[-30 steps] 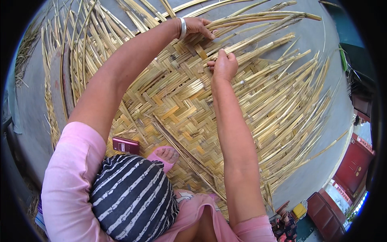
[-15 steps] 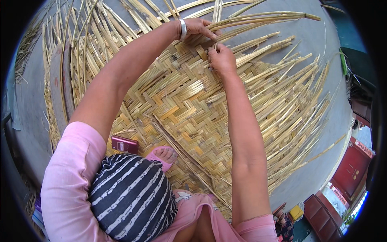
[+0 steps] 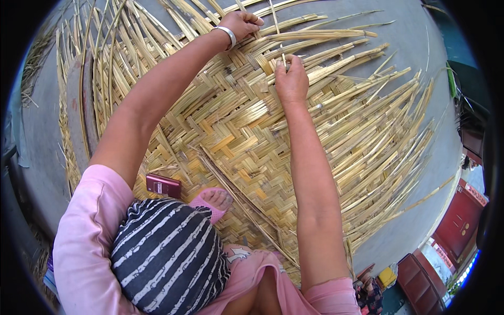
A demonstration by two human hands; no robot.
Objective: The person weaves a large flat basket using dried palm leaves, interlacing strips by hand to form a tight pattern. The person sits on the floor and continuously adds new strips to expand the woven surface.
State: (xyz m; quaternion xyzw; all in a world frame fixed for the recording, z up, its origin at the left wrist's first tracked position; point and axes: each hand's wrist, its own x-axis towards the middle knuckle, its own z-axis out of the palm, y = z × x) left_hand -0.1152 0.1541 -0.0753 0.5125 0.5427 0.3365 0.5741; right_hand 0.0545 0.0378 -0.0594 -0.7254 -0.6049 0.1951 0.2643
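A large woven bamboo mat (image 3: 231, 136) lies on grey concrete, with loose strip ends fanning out at its far and right sides. My left hand (image 3: 242, 23), with a silver bangle at the wrist, is closed over strips at the mat's far edge. My right hand (image 3: 290, 79) pinches a thin upright bamboo strip (image 3: 276, 29) close to the weave, a little right of and nearer than the left hand.
A small dark red phone (image 3: 163, 185) lies on the mat beside my foot in a pink sandal (image 3: 212, 202). A striped knee (image 3: 168, 257) fills the lower left. Several long loose strips (image 3: 247, 207) lie across the near weave. Red furniture (image 3: 459, 226) stands at the right.
Both hands have moved farther out along the mat's far edge. The right hand has shifted from flat on the weave to pinching the thin strip.
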